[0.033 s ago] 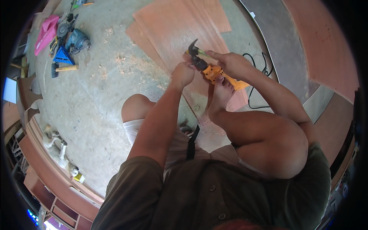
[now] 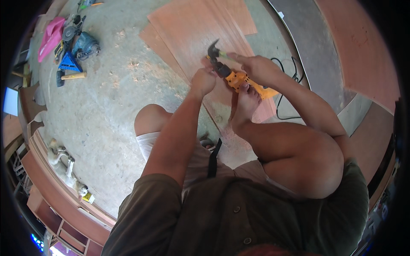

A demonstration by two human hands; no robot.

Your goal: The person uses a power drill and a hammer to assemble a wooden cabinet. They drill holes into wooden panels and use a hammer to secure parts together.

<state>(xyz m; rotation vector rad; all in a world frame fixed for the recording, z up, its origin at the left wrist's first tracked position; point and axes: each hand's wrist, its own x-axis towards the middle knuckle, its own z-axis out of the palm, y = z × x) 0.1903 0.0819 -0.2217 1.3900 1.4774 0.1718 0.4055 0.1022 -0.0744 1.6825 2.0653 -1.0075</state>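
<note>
My right hand (image 2: 259, 70) is wrapped round the handle of a claw hammer (image 2: 213, 49), slightly blurred, its dark head over the front end of an orange power drill (image 2: 237, 80). The drill lies on the plywood, with my bare right foot (image 2: 247, 100) pressing on its body. Beside the drill's black chuck (image 2: 221, 69), my left hand (image 2: 203, 82) is closed, thumb side toward the chuck. What its fingers pinch is hidden.
Plywood sheets (image 2: 183, 30) lie stacked on the concrete floor ahead. A black cord (image 2: 279, 106) loops at the right. Power tools (image 2: 86, 45), a mallet (image 2: 73, 76) and a pink bag (image 2: 52, 37) are far left. A dog (image 2: 68, 166) lies by the wooden furniture (image 2: 47, 170).
The hammer and my right hand have shifted slightly up and to the left. My left hand, the drill and my foot stay almost where they were.
</note>
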